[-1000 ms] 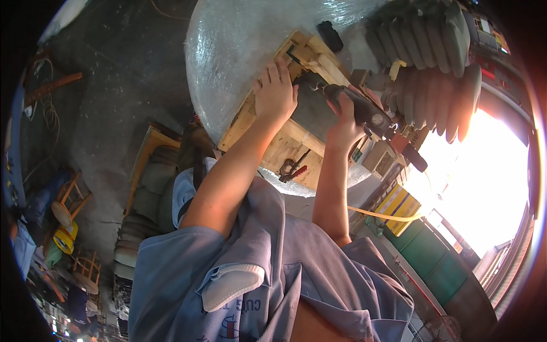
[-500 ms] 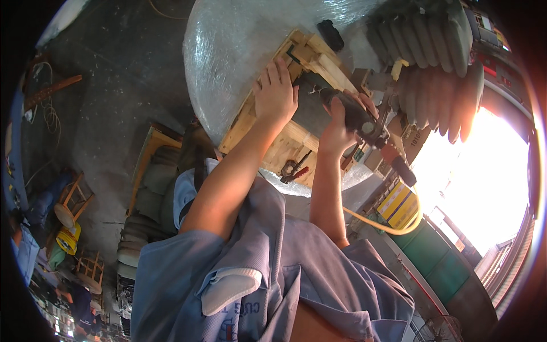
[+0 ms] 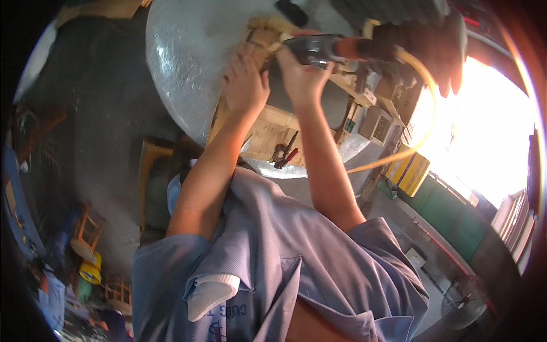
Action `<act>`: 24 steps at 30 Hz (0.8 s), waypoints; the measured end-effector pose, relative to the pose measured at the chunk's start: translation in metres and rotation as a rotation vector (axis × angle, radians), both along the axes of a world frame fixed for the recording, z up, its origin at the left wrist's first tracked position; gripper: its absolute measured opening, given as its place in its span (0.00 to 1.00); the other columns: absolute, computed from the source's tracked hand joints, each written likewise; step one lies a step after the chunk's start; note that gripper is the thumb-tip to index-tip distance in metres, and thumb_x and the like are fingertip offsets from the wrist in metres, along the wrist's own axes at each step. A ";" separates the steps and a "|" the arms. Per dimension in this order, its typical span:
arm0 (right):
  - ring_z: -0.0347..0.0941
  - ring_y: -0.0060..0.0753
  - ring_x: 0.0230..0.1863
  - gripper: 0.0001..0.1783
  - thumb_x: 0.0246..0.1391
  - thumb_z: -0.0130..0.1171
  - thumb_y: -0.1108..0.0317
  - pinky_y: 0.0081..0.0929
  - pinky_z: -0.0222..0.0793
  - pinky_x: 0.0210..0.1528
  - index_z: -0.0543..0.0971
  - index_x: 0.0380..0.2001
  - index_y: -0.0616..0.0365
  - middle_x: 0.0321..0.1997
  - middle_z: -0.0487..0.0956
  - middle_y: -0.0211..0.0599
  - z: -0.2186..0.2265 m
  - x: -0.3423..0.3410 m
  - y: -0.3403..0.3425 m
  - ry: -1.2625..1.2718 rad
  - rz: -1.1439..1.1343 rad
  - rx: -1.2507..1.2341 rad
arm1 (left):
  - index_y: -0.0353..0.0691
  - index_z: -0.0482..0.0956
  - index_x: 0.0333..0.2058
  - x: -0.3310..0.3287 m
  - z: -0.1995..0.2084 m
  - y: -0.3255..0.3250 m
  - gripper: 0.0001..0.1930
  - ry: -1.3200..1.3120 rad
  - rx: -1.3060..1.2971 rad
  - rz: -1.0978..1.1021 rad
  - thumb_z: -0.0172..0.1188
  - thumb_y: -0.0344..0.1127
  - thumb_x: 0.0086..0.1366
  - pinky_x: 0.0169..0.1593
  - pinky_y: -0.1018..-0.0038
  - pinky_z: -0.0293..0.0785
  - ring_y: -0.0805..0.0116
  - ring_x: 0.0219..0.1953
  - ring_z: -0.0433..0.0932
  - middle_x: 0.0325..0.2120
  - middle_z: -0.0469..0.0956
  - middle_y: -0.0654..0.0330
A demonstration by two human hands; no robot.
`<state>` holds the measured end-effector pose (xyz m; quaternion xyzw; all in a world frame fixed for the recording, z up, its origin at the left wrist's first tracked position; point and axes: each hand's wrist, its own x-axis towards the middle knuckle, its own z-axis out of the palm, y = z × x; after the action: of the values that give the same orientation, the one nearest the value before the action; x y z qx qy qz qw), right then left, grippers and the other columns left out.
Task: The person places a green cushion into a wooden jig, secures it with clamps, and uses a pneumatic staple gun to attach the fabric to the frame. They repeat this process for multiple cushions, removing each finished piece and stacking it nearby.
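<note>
My right hand (image 3: 303, 80) grips a black air tool (image 3: 319, 47) with an orange section toward its back end. The tool lies almost level and its tip points left at the far corner of a wooden frame (image 3: 268, 122); blur hides whether tip and wood touch. A yellow hose (image 3: 428, 85) trails from the tool's rear and loops down past my right forearm. Beside the tool, my left hand (image 3: 244, 88) rests on the frame's left side near that corner, fingers stretched along the wood. Pliers with red grips (image 3: 285, 157) lie on the frame's near part.
Under the frame is a round table (image 3: 176, 74) wrapped in clear plastic film. A dark block (image 3: 292, 11) lies beyond the frame. Grey padded pieces (image 3: 416, 51) are stacked at the far right. A yellow box (image 3: 408, 174) stands to the right. Wooden stools (image 3: 86, 231) stand at left.
My right hand has carried the air tool leftward and away from me to the frame's far corner, turning it more level. My left hand stays on the left side. The view has shifted.
</note>
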<state>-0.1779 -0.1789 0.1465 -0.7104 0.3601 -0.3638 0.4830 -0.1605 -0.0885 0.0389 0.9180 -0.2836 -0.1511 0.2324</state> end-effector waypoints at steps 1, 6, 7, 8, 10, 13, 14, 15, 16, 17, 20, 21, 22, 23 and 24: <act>0.78 0.18 0.35 0.20 0.49 0.71 0.81 0.22 0.76 0.40 0.81 0.46 0.56 0.35 0.82 0.25 0.001 0.007 0.003 -0.003 0.007 0.006 | 0.32 0.56 0.77 0.004 -0.005 -0.002 0.45 -0.002 -0.005 0.012 0.62 0.54 0.74 0.66 0.44 0.70 0.43 0.69 0.70 0.71 0.66 0.42; 0.79 0.18 0.43 0.30 0.48 0.73 0.78 0.22 0.76 0.48 0.80 0.57 0.57 0.44 0.84 0.27 0.017 -0.013 0.002 -0.077 -0.117 0.124 | 0.31 0.55 0.78 0.001 -0.011 -0.007 0.46 -0.043 0.003 -0.032 0.63 0.54 0.73 0.66 0.46 0.70 0.45 0.70 0.69 0.71 0.65 0.42; 0.80 0.23 0.48 0.34 0.48 0.76 0.78 0.25 0.77 0.52 0.79 0.61 0.57 0.51 0.84 0.35 0.022 -0.036 0.011 -0.044 -0.197 0.026 | 0.31 0.55 0.78 0.001 -0.016 -0.007 0.46 -0.087 -0.027 -0.036 0.62 0.55 0.74 0.66 0.46 0.70 0.45 0.70 0.69 0.72 0.65 0.42; 0.82 0.36 0.56 0.39 0.51 0.75 0.79 0.35 0.81 0.58 0.74 0.66 0.56 0.58 0.82 0.43 0.004 -0.075 0.014 -0.048 -0.255 -0.034 | 0.31 0.55 0.78 0.002 -0.016 -0.010 0.46 -0.082 -0.029 -0.039 0.62 0.55 0.74 0.66 0.46 0.71 0.44 0.70 0.69 0.72 0.65 0.42; 0.79 0.57 0.66 0.42 0.54 0.72 0.82 0.50 0.80 0.66 0.66 0.71 0.58 0.66 0.78 0.49 0.041 -0.125 0.052 -0.350 -0.312 0.258 | 0.30 0.54 0.78 0.004 -0.019 -0.005 0.46 -0.059 0.002 -0.022 0.61 0.55 0.74 0.66 0.47 0.71 0.44 0.70 0.69 0.72 0.64 0.41; 0.80 0.63 0.64 0.46 0.62 0.63 0.75 0.65 0.84 0.60 0.55 0.79 0.40 0.65 0.76 0.51 0.054 -0.219 0.095 -0.534 -0.741 0.465 | 0.30 0.54 0.78 0.000 -0.018 -0.005 0.46 -0.091 -0.017 -0.039 0.61 0.55 0.74 0.66 0.47 0.71 0.43 0.69 0.70 0.72 0.64 0.41; 0.81 0.63 0.62 0.46 0.63 0.63 0.69 0.70 0.83 0.60 0.55 0.79 0.33 0.65 0.77 0.46 0.047 -0.257 0.107 -0.607 -0.828 0.523 | 0.30 0.54 0.78 0.000 -0.016 -0.005 0.46 -0.089 -0.006 -0.048 0.61 0.55 0.74 0.65 0.47 0.71 0.43 0.69 0.70 0.72 0.64 0.41; 0.81 0.61 0.62 0.43 0.64 0.63 0.64 0.73 0.81 0.60 0.57 0.78 0.29 0.66 0.78 0.42 0.033 -0.299 0.119 -0.726 -0.861 0.552 | 0.30 0.54 0.78 -0.003 -0.013 -0.006 0.46 -0.079 0.004 -0.057 0.61 0.55 0.74 0.65 0.48 0.72 0.43 0.69 0.70 0.72 0.64 0.41; 0.82 0.58 0.61 0.36 0.63 0.63 0.60 0.76 0.80 0.61 0.65 0.73 0.28 0.62 0.80 0.39 0.027 -0.321 0.127 -0.820 -1.091 0.581 | 0.30 0.54 0.78 -0.006 -0.011 -0.007 0.46 -0.075 0.018 -0.063 0.60 0.55 0.74 0.65 0.48 0.72 0.43 0.69 0.70 0.73 0.64 0.41; 0.82 0.58 0.61 0.32 0.63 0.64 0.59 0.74 0.79 0.62 0.70 0.69 0.36 0.60 0.82 0.41 0.012 -0.354 0.131 -0.951 -1.183 0.614 | 0.29 0.54 0.78 -0.005 -0.011 -0.006 0.46 -0.067 0.030 -0.064 0.60 0.56 0.74 0.64 0.46 0.73 0.42 0.67 0.72 0.72 0.65 0.40; 0.84 0.59 0.59 0.25 0.60 0.65 0.57 0.67 0.79 0.67 0.80 0.59 0.53 0.57 0.87 0.45 -0.034 -0.433 0.144 -1.328 -1.263 0.762 | 0.29 0.54 0.78 -0.007 -0.004 -0.009 0.46 -0.066 0.066 -0.104 0.58 0.56 0.75 0.62 0.45 0.76 0.39 0.67 0.73 0.72 0.65 0.38; 0.84 0.59 0.59 0.25 0.60 0.66 0.57 0.65 0.79 0.68 0.82 0.56 0.58 0.57 0.88 0.46 -0.047 -0.448 0.143 -1.451 -1.239 0.812 | 0.28 0.54 0.77 -0.005 -0.013 -0.008 0.46 -0.124 0.067 -0.098 0.58 0.56 0.75 0.61 0.44 0.77 0.38 0.67 0.73 0.72 0.65 0.38; 0.84 0.58 0.60 0.24 0.60 0.66 0.57 0.62 0.79 0.69 0.83 0.54 0.61 0.57 0.88 0.47 -0.063 -0.458 0.133 -1.475 -1.257 0.838 | 0.28 0.54 0.77 -0.003 -0.021 -0.006 0.46 -0.180 0.064 -0.088 0.58 0.56 0.75 0.61 0.44 0.78 0.37 0.67 0.73 0.72 0.65 0.37; 0.84 0.58 0.60 0.24 0.60 0.66 0.57 0.60 0.79 0.69 0.83 0.52 0.64 0.57 0.88 0.48 -0.081 -0.468 0.120 -1.500 -1.285 0.859 | 0.29 0.55 0.77 -0.005 -0.016 -0.010 0.45 -0.165 0.073 -0.090 0.58 0.56 0.75 0.61 0.45 0.78 0.37 0.67 0.73 0.72 0.65 0.37; 0.84 0.57 0.60 0.24 0.60 0.66 0.57 0.58 0.79 0.70 0.84 0.50 0.67 0.57 0.88 0.49 -0.089 -0.474 0.103 -1.509 -1.307 0.879 | 0.29 0.56 0.77 -0.005 -0.011 -0.010 0.45 -0.139 0.084 -0.081 0.58 0.56 0.75 0.61 0.46 0.79 0.36 0.67 0.74 0.72 0.65 0.37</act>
<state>-0.6522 -0.0762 0.0576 0.2592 0.3777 -0.7319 0.5045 -0.1657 -0.0983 0.0276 0.9230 -0.3292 -0.1081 0.1674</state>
